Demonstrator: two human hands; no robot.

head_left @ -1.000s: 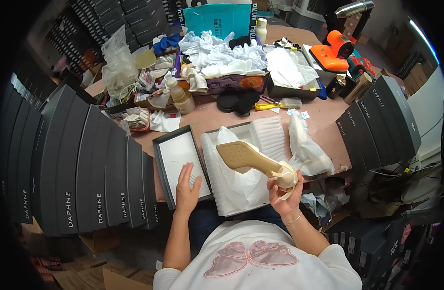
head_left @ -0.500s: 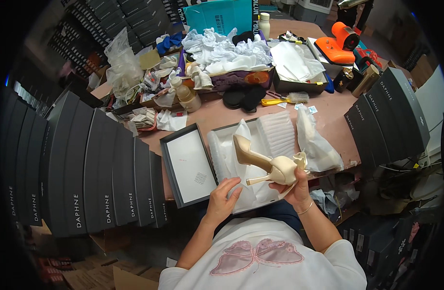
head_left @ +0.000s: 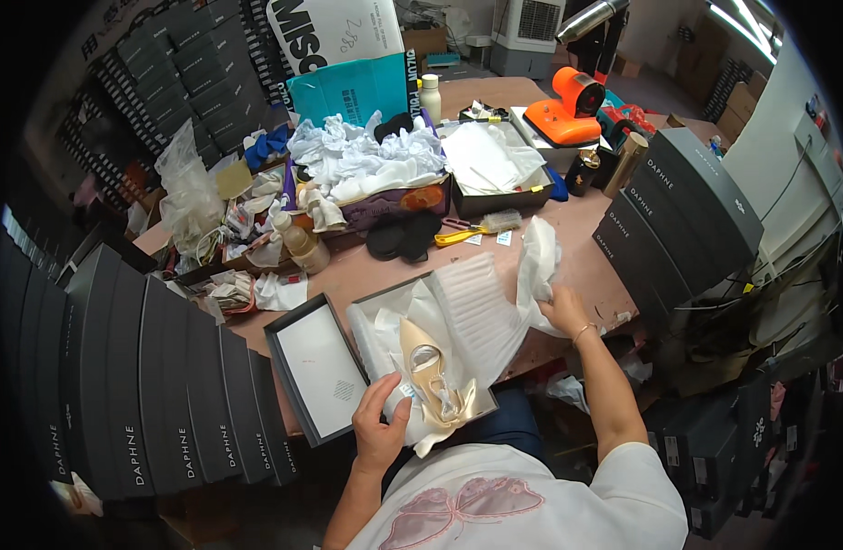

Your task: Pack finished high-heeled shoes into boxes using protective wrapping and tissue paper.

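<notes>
A cream high-heeled shoe (head_left: 428,367) with a satin bow lies in the open shoebox (head_left: 487,409), on white tissue paper. My left hand (head_left: 379,427) is open at the box's near left side, fingers apart beside the shoe. Out to the right, my right hand (head_left: 564,312) is closed on a white wrapping bag (head_left: 537,261), which stands partly raised off the table. What the bag contains cannot be made out. A ribbed white padding sheet (head_left: 481,312) hangs over the box's right edge, and the dark-rimmed box lid (head_left: 316,371) lies to the left.
Dark shoeboxes stand in a row on the left (head_left: 165,385) and in a stack on the right (head_left: 678,215). Farther back are a bin of crumpled white cloths (head_left: 366,156), a yellow-handled brush (head_left: 481,227), an orange device (head_left: 568,110) and a bottle (head_left: 300,243).
The shoe has left my right hand and now lies in the box. My right hand has moved right and taken hold of the white bag. The whole view has shifted.
</notes>
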